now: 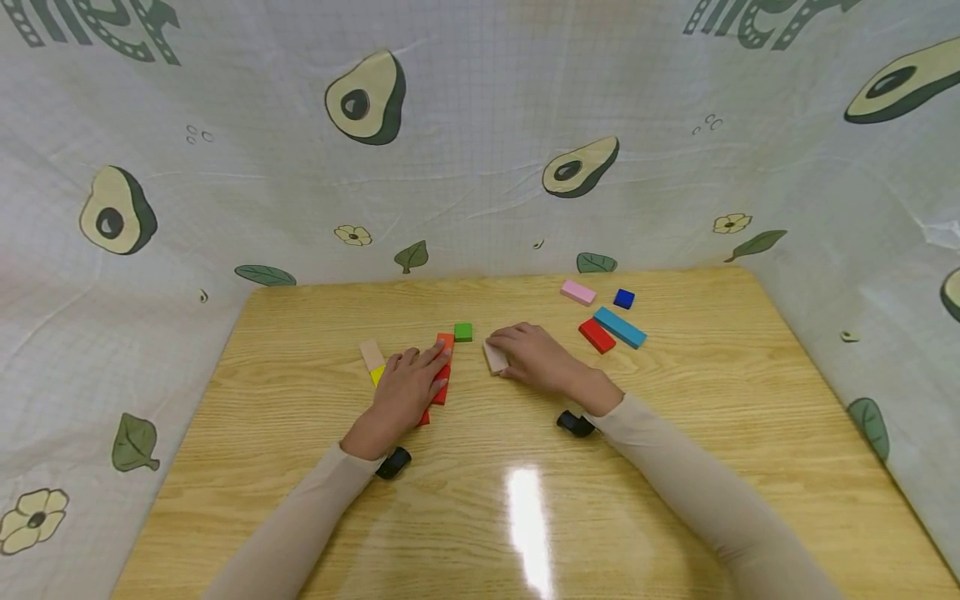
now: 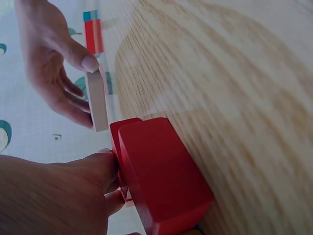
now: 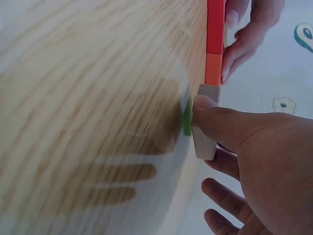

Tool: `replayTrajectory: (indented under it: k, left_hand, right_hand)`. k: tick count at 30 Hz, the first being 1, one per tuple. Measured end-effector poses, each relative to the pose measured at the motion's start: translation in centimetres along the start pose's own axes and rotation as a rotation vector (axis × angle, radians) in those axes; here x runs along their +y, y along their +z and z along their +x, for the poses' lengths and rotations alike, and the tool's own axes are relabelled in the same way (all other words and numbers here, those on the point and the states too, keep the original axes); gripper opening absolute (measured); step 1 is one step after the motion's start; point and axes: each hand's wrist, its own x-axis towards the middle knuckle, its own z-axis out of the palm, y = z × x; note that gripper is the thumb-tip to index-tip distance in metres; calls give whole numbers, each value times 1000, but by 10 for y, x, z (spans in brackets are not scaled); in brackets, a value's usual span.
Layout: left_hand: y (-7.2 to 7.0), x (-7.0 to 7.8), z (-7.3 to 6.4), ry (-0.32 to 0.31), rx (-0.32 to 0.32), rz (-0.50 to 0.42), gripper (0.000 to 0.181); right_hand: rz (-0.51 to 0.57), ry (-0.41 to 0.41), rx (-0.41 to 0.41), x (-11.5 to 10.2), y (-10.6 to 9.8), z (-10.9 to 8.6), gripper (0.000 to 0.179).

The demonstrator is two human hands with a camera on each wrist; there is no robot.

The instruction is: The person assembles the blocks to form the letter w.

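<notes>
My right hand pinches a pale wooden block between thumb and fingers, near the table's middle. In the right wrist view the thumb lies on one side of this block and fingers behind it. My left hand rests with extended fingers across a row of an orange block and a red block. Part of another red block shows beneath that hand. A yellow block and a beige block lie end to end at its left, partly covered. Between the hands, farther back, sits a green block.
At the back right lie a pink block, a dark blue cube, a long light blue block and a red block. A white avocado-print curtain surrounds the wooden table at the back and sides.
</notes>
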Motion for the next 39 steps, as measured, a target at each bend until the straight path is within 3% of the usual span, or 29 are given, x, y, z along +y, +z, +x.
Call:
replayTrajectory:
  k: [12, 21, 39]
  left_hand:
    - [2, 0, 2, 1, -4, 21, 52]
    - [4, 0, 2, 8, 39, 36, 50]
    - [3, 0, -1, 4, 22, 24, 50]
  right_hand:
    - [-24, -11, -13, -3, 4, 9, 56]
    - [-32, 7, -29, -6, 4, 13, 54]
    - [-40, 26, -37, -6, 12, 18, 55]
